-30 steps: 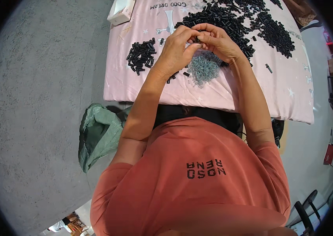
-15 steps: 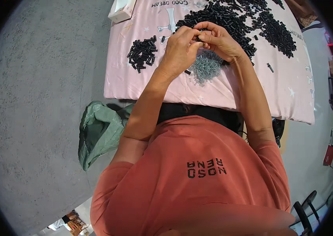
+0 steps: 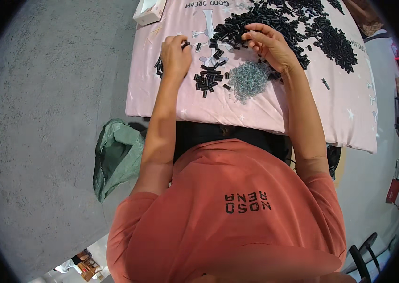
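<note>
My left hand (image 3: 176, 57) is over the left-hand pile of small black tube-shaped pieces (image 3: 158, 67), covering most of it. A black tube-shaped piece (image 3: 186, 45) shows at its curled fingertips. My right hand (image 3: 271, 48) hovers at the near edge of the large black heap (image 3: 260, 19), its fingers bent and apart, with nothing visible between them. Between the hands lie a mound of small clear springs or spring-like bits (image 3: 249, 81) and a smaller cluster of black pieces (image 3: 207, 79).
A pink patterned cloth (image 3: 256, 115) covers the table. A white box (image 3: 150, 13) stands at the far left corner. Another black pile (image 3: 335, 45) lies at the right, with one loose dark greenish piece (image 3: 325, 84) nearer. A green sack (image 3: 114, 158) is on the floor, left.
My hands have come apart from their meeting place above the clear mound. The left moved left to the left-hand pile with a black piece; the right shifted slightly right, its fingers loosened.
</note>
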A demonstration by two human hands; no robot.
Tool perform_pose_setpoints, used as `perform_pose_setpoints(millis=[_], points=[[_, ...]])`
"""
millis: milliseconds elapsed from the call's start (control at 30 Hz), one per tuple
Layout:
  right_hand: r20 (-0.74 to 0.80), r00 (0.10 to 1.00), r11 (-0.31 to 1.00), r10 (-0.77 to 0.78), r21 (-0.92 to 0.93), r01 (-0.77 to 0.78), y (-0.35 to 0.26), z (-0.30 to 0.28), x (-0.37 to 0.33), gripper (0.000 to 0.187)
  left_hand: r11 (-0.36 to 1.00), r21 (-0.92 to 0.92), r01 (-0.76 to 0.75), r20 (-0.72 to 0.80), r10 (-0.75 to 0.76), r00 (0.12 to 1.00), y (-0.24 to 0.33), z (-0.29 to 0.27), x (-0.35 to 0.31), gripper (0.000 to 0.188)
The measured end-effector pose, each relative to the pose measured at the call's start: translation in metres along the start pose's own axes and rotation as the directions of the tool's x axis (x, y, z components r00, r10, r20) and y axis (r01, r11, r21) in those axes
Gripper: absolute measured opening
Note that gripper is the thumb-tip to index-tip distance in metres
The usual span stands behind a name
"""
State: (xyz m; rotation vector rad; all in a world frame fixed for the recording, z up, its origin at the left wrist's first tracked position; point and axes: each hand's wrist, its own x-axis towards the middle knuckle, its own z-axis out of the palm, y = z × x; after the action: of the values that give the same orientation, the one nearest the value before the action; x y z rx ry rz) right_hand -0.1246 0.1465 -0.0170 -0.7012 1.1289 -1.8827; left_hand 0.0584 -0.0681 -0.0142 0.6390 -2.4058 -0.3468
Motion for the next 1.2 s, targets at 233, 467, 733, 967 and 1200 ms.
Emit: perform_pose_setpoints(millis=[233, 467, 733, 967, 1200], points=[[-0.041, 0.999, 0.997, -0.003, 0.07, 0.006, 0.002, -0.006, 0.004, 0.028, 1.0, 0.007, 0.026, 0.045, -0.026, 0.999, -0.012, 0.007, -0.002, 0.024], [-0.079, 0.997, 0.998, -0.022, 0.055, 0.026, 0.003, -0.006, 0.002, 0.026, 0.984, 0.13, -0.12, 0.082, 0.11, 0.991, 0.004, 0.023, -0.007, 0.018], [-0.068, 0.997, 0.999, -0.029, 0.027, 0.031, 0.002, -0.004, 0.002, 0.029, 0.979, 0.205, -0.014, 0.079, -0.003, 0.997, -0.001, 0.02, -0.005, 0.017], [-0.045, 0.999, 0.999, -0.024, 0.03, 0.025, 0.002, -0.004, 0.002, 0.029, 0.988, 0.153, -0.02, 0.076, 0.009, 0.997, -0.006, 0.018, -0.007, 0.017], [-0.043, 0.999, 0.999, -0.012, 0.04, 0.014, 0.003, -0.005, 0.002, 0.029, 0.983, 0.18, 0.027, 0.084, -0.042, 0.996, -0.007, 0.021, -0.001, 0.015]])
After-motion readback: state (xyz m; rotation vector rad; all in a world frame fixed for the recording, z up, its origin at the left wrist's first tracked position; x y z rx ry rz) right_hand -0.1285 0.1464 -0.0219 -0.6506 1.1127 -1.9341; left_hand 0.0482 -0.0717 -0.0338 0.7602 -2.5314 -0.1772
